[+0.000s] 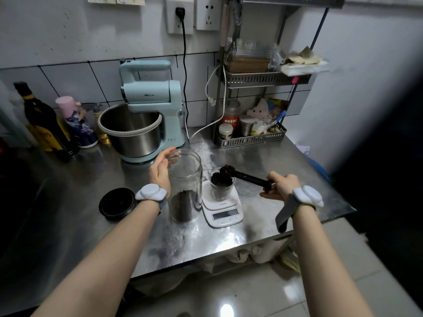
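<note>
A tall clear glass jar (pixel 185 179) stands on the steel counter with dark coffee beans in its bottom third. My left hand (pixel 160 170) rests against its left side with the fingers straight. My right hand (pixel 280 186) grips the handle of a black scoop (pixel 247 177) heaped with beans. The scoop's bowl hovers just above a small glass cup (pixel 221 187) piled with beans. That cup sits on a white kitchen scale (pixel 223 207). The jar's black lid (pixel 117 203) lies flat to the left of my wrist.
A pale blue stand mixer (pixel 148 110) with a steel bowl stands behind the jar. Bottles (pixel 43 120) line the back left. A metal rack (pixel 251 133) of jars and packets is at the back right. The counter's front edge (pixel 229 252) runs near my forearms.
</note>
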